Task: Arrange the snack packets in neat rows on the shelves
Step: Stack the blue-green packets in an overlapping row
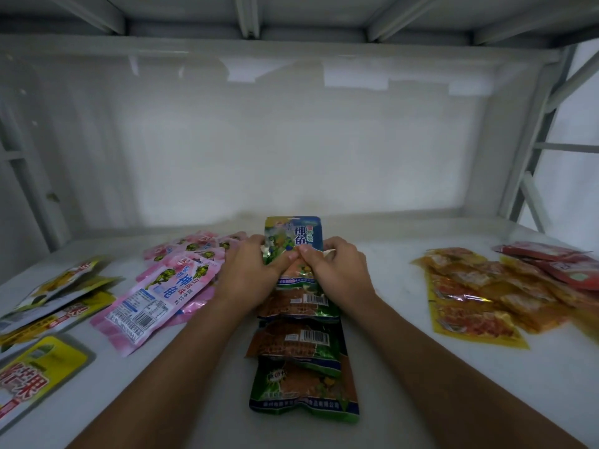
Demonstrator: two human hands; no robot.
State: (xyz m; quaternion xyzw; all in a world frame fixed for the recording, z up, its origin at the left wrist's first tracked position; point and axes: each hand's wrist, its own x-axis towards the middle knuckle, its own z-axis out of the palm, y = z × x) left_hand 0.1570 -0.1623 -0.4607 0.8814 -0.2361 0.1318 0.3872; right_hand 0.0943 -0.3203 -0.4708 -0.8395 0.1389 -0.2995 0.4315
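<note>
A row of green and blue snack packets (301,345) runs from the shelf's front toward the back in the middle, overlapping like tiles. At the far end stands one green and blue packet (296,236), tilted up. My left hand (251,270) grips its left side and my right hand (337,270) grips its right side, thumbs meeting on its front. Pink packets (162,293) lie in a loose pile to the left.
Yellow packets (48,296) lie at the far left, and one (35,377) sits at the front left. Orange packets (479,293) and red packets (557,260) are heaped at the right. The white shelf (421,384) has a back wall and metal posts at both sides.
</note>
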